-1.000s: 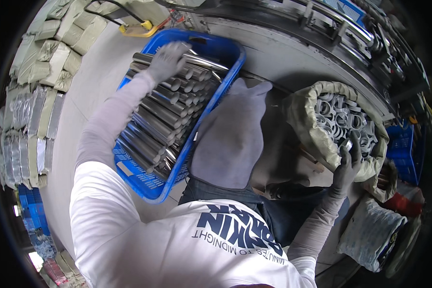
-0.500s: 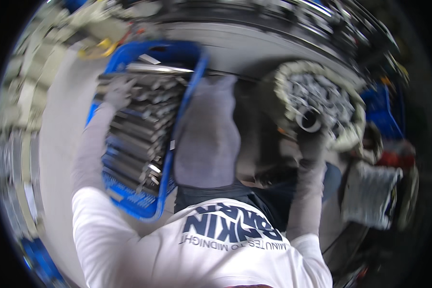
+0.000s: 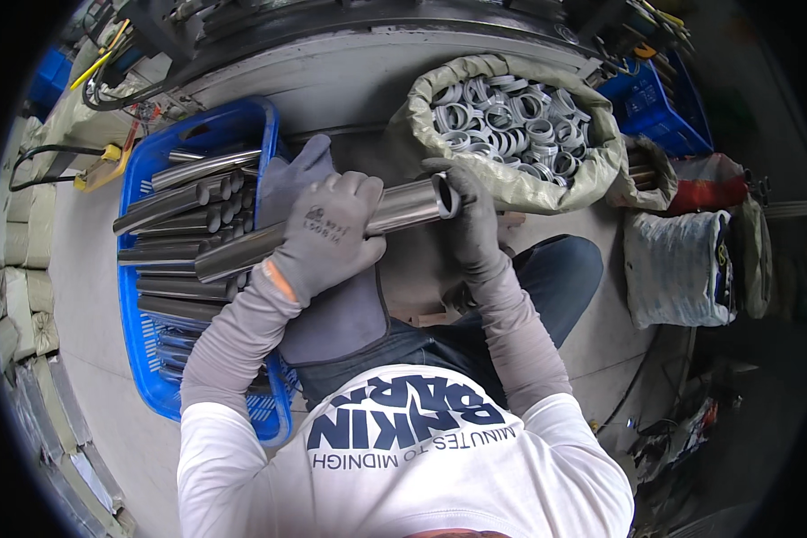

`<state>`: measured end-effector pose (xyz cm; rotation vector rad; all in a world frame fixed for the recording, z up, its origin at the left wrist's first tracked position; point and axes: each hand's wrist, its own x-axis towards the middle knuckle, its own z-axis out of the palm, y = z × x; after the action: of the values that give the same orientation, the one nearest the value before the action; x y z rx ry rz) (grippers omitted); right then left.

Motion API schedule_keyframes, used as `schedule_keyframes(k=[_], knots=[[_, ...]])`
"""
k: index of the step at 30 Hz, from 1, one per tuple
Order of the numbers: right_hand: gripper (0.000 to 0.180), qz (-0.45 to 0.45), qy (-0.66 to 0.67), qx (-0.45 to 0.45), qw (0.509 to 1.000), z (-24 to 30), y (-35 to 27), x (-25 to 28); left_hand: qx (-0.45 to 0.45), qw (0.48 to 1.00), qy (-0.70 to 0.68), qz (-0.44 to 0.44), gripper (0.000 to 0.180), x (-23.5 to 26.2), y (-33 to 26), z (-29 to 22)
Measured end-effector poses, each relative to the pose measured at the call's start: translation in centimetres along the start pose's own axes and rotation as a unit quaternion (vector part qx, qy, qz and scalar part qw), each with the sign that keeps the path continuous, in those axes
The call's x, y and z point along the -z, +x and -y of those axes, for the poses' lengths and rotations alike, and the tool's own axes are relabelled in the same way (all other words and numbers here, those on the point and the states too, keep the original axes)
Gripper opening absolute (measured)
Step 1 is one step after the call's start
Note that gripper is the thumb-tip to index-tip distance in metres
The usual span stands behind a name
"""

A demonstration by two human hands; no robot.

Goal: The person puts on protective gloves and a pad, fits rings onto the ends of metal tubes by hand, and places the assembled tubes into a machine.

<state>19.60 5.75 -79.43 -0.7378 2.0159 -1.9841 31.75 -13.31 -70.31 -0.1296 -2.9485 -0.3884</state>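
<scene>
My left hand (image 3: 332, 229), in a grey work glove, is wrapped around a shiny metal tube (image 3: 403, 208) held slanting across my lap. At the tube's right end, my gloved right hand (image 3: 471, 220) has its fingers closed around a grey ring (image 3: 446, 195). The ring sits against the tube's mouth; my fingers partly hide how far it is on. To the left, a blue plastic crate (image 3: 139, 359) holds several similar metal tubes (image 3: 175, 255). An open woven sack (image 3: 412, 125) full of grey rings (image 3: 502, 117) stands beyond my right hand.
A grey cloth (image 3: 341, 323) covers my left leg. Farther right are a blue bin (image 3: 663, 117), a smaller sack (image 3: 650, 197) and a white plastic-wrapped bundle (image 3: 677, 269). Machine framing (image 3: 359, 40) crosses the far side. Wrapped stacks (image 3: 40, 296) line the left.
My left hand has come from the crate to the middle with a tube in it. My right hand has moved left from the sack, bringing a ring to the tube's end.
</scene>
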Motion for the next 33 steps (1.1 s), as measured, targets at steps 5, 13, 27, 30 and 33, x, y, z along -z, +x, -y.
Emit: schedule_keyframes(k=[5, 13, 27, 30, 33], knots=[[0.041, -0.039, 0.009, 0.063, 0.997, 0.1, -0.6, -0.7, 0.031, 0.996, -0.001, 0.078, 0.051, -1.7, 1.4, -0.8], [0.027, -0.062, 0.115, -0.045, 0.990, 0.3, -0.8, -1.3, 0.003, 0.997, 0.020, 0.077, 0.052, -2.1, 1.6, -1.0], [0.026, -0.114, -0.150, 0.081, 0.979, -0.8, 0.8, 2.1, -0.141, 0.967, -0.180, -0.111, 0.065, -1.3, -1.7, -3.2], [0.052, -0.139, -0.293, 0.170, 0.931, -1.4, 1.6, 5.3, 0.192, 0.801, -0.567, -0.017, 0.037, -3.2, -4.1, -2.0], [0.047, -0.104, -0.229, 0.125, 0.960, 0.4, 2.7, 4.4, 0.119, 0.683, -0.681, -0.238, 0.061, -5.4, -5.1, 5.4]])
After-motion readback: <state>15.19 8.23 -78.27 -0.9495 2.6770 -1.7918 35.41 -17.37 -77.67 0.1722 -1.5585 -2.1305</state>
